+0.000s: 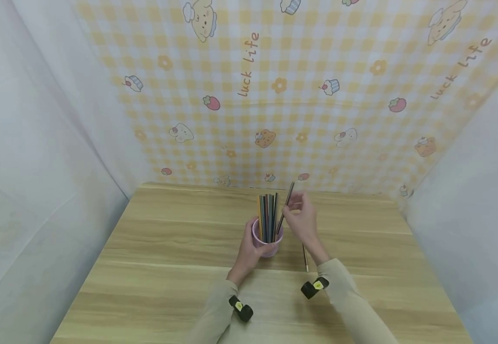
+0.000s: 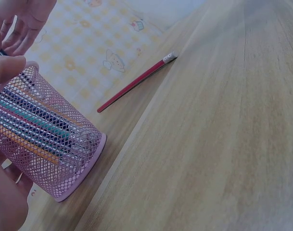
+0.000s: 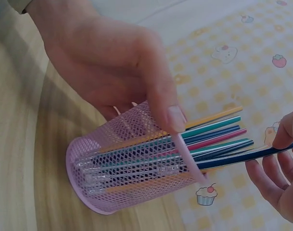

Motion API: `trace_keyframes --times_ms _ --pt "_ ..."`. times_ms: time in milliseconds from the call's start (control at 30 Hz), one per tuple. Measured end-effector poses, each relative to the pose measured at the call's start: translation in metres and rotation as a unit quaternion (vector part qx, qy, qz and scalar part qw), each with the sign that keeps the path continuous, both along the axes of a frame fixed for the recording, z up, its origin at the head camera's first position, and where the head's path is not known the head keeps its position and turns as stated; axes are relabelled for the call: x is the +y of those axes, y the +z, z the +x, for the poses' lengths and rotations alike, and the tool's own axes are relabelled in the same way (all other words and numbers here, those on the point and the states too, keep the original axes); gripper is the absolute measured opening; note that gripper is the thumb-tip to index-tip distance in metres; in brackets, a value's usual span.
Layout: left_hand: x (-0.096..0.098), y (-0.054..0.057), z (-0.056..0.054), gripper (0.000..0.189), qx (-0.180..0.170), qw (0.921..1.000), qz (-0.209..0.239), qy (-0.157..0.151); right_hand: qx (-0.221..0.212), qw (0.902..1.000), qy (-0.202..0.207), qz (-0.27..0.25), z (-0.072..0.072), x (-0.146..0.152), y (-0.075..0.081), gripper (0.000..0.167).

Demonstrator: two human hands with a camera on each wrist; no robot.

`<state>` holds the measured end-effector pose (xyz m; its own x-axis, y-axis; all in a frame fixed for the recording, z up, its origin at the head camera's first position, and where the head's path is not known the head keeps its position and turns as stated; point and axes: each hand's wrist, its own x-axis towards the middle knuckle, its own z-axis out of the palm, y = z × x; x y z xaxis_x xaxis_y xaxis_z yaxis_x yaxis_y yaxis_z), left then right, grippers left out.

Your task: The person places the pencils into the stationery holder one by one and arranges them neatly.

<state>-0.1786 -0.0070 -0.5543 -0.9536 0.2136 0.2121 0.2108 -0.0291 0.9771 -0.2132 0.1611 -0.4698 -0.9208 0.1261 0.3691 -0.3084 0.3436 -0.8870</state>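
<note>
A pink mesh pencil cup (image 3: 122,163) is gripped by my left hand (image 1: 248,251), with the thumb at its rim. Several pencils (image 1: 267,212) in yellow, green, red and blue stand in the cup, eraser ends down. Above the cup's right side, my right hand (image 1: 304,220) pinches a dark blue pencil (image 3: 228,159) near its upper part. That pencil slants, its eraser end inside the rim in the right wrist view. On the table to the right of the cup lies a red pencil (image 2: 134,84) with a white eraser end, partly hidden by the right forearm in the head view.
The wood-grain table (image 1: 158,248) ends at a yellow checked cloth (image 1: 232,119) behind. White curtains (image 1: 38,167) hang on both sides. Each wrist wears a black camera band, such as the left band (image 1: 241,308).
</note>
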Motion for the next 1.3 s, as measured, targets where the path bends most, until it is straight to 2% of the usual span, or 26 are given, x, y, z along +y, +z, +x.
trace_keyframes --times_ms 133,267,567,867,1033,1133,1167,1300 --pt "-0.004 0.017 0.006 0.087 0.003 1.0000 -0.001 -0.005 -0.007 0.9998 0.006 0.017 0.000 0.000 -0.005 0.032" --pt "-0.003 0.020 0.008 0.089 -0.005 1.0000 0.003 -0.003 -0.012 0.9996 0.007 0.024 0.000 0.001 -0.011 0.031" --pt "-0.003 0.017 0.007 0.089 0.003 0.9999 0.012 -0.001 -0.034 0.9976 0.018 0.057 0.002 0.005 -0.023 0.031" --pt "-0.005 0.017 0.005 0.091 -0.008 0.9997 0.020 -0.003 -0.082 0.9945 -0.012 0.064 0.005 0.015 -0.024 0.026" --pt "-0.005 0.017 0.006 0.090 -0.003 0.9998 0.018 -0.001 -0.109 0.9909 -0.022 0.076 0.004 0.025 -0.027 0.025" --pt "-0.004 0.017 0.006 0.091 -0.011 0.9998 0.015 -0.002 -0.126 0.9874 -0.022 0.093 0.003 0.032 -0.033 0.027" --pt "-0.004 0.012 0.005 0.092 -0.011 0.9998 0.015 -0.001 -0.131 0.9863 -0.022 0.098 0.002 0.034 -0.035 0.027" --pt "-0.003 0.012 0.007 0.093 -0.017 0.9998 0.014 -0.001 -0.151 0.9810 -0.019 0.121 -0.001 0.043 -0.046 0.028"
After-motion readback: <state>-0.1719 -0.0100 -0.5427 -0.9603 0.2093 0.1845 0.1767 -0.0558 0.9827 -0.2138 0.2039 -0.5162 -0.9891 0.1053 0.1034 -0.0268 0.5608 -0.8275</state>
